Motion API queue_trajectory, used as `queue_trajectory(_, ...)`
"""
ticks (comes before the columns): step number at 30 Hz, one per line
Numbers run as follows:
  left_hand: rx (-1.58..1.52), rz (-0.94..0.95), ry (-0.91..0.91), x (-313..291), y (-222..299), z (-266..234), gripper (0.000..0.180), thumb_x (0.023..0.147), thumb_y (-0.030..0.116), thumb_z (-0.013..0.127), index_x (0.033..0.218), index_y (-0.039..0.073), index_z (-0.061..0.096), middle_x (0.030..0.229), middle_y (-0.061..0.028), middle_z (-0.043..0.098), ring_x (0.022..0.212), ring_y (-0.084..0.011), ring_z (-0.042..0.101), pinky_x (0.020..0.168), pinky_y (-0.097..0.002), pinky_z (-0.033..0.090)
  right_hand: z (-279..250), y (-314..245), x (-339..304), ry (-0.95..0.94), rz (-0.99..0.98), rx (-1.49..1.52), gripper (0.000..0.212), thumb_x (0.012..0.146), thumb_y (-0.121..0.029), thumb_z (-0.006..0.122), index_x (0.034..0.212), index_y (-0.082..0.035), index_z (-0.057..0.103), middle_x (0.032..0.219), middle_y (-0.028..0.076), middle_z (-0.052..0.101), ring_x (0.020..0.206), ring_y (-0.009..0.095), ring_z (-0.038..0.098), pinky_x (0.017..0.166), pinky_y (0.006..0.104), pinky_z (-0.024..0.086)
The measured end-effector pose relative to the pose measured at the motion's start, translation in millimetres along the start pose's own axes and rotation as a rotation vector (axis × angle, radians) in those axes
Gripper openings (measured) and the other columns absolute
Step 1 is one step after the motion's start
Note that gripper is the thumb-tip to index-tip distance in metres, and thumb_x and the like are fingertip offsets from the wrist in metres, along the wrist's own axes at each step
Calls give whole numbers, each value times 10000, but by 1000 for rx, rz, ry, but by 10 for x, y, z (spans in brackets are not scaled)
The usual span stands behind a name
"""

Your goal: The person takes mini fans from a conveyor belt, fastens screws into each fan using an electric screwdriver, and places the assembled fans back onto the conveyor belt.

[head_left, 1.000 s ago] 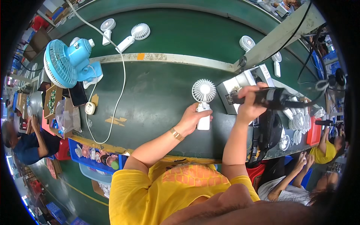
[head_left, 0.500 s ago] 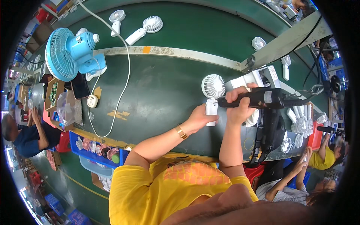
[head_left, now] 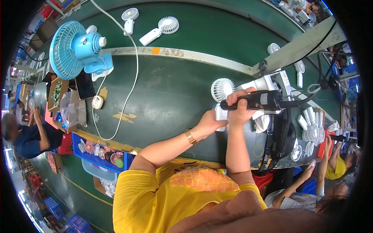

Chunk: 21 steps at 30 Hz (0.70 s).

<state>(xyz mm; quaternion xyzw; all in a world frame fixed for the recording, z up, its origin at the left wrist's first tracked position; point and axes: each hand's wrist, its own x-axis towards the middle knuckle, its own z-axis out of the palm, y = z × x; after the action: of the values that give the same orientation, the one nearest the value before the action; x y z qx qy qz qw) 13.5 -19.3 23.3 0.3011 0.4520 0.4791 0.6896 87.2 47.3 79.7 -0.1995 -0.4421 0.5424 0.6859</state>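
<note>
Left hand point(head_left: 211, 123) closes around the handle of a small white handheld plastic fan point(head_left: 222, 97), which lies on the dark green work table point(head_left: 171, 89), round grille pointing away from the person. Right hand point(head_left: 240, 108) grips a black cylindrical electric screwdriver point(head_left: 258, 101), fingers wrapped, just right of the fan's handle. A large blue desk fan point(head_left: 75, 48) stands well left of the white fan.

White handheld fan point(head_left: 222, 91) smooth plastic; black power screwdriver point(head_left: 256, 101) matt plastic; green worktop point(head_left: 175, 85) matt (scuffed).
</note>
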Motion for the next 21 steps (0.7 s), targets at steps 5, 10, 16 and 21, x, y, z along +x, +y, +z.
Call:
queue_trajectory(5,44,12,19,10,22,-9,316,724,79,660,997,-33,548,906,-98,619,800,-143,609,687,-279,480,-15,42,14,-10,-9,27,487,757,-230,727,1064,-30,406,649,69,520,525,147,490,509,283,432)
queue_trajectory(10,-217,31,59,-72,-27,76,395,754,53,648,1097,-29,471,869,-69,594,737,-141,605,652,-282,481,1,-134,65,19,22,41,499,775,-232,702,1079,-20,367,661,75,508,537,150,476,510,292,429)
queue_trajectory(16,341,447,90,686,680,-161,652,783,179,686,1301,4,331,1069,-96,543,941,-156,543,757,-297,468,-181,-505,120,5,25,-135,556,799,-134,643,1209,23,302,708,88,529,581,151,503,570,283,445)
queue_trajectory(21,827,594,162,1124,820,-549,378,713,226,685,1013,12,598,1070,-160,578,1040,-320,517,879,-374,425,-243,-462,-94,-65,46,-311,586,785,4,584,1275,46,265,799,101,554,711,182,571,702,309,460)
